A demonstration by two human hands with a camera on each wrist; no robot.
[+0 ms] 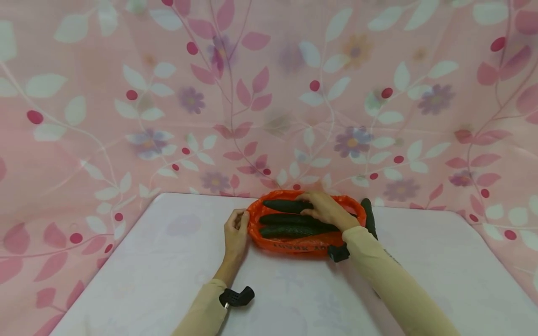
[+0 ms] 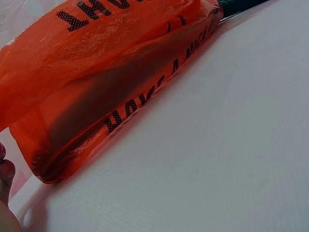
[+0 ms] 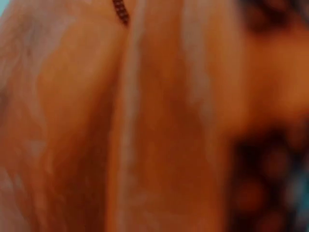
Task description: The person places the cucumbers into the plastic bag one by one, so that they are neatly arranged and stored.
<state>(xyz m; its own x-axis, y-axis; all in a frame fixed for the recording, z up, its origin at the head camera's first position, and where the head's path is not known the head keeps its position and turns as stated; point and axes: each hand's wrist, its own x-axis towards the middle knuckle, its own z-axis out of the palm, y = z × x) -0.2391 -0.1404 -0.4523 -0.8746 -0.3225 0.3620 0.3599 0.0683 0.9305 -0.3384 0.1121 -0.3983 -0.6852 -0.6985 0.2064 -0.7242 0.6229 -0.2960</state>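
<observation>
An orange plastic bag [image 1: 294, 249] with dark printed letters lies on the table, its mouth spread wide. Several dark green cucumbers [image 1: 290, 231] lie side by side inside it. My right hand [image 1: 325, 209] reaches into the mouth from the right and grips the farthest cucumber [image 1: 278, 206] near its right part. At the left rim, my left hand [image 1: 236, 231] pinches the bag's edge between thumb and fingers. The left wrist view shows the bag's side [image 2: 96, 92] close up, with fingertips [image 2: 6, 169] at the left edge. Blurred orange plastic [image 3: 159, 116] fills the right wrist view.
Another cucumber [image 1: 369, 217] lies outside the bag on its right, partly behind the right forearm. The white table [image 1: 176, 242] ends at a pink floral cloth [image 1: 269, 93] hanging close behind the bag. A dark wrist camera [image 1: 237, 297] sits on the left sleeve.
</observation>
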